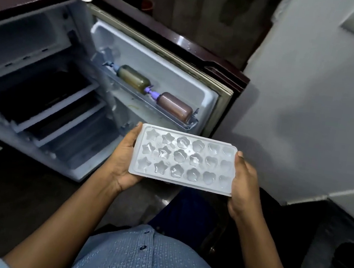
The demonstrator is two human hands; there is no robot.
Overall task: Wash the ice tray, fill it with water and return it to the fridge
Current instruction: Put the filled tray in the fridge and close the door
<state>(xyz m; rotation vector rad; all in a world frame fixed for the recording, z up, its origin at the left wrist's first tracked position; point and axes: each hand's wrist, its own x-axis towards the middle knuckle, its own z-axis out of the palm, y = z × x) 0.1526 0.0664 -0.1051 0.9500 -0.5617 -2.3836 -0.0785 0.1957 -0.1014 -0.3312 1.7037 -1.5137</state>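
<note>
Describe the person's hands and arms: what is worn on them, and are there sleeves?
The left hand and right hand are bare: no gloves, rings or watch show. Both forearms are uncovered; no sleeve reaches them. The shirt is blue with a small woven pattern and dark buttons.

No text, label, brand, number or sign can be read anywhere in view. The ice tray [182, 159] carries only moulded star, flower and heart shapes. The greenish bottle [133, 79] and the brownish bottle [174, 107] on the fridge door shelf [186, 125] are too blurred to show any print.
</note>
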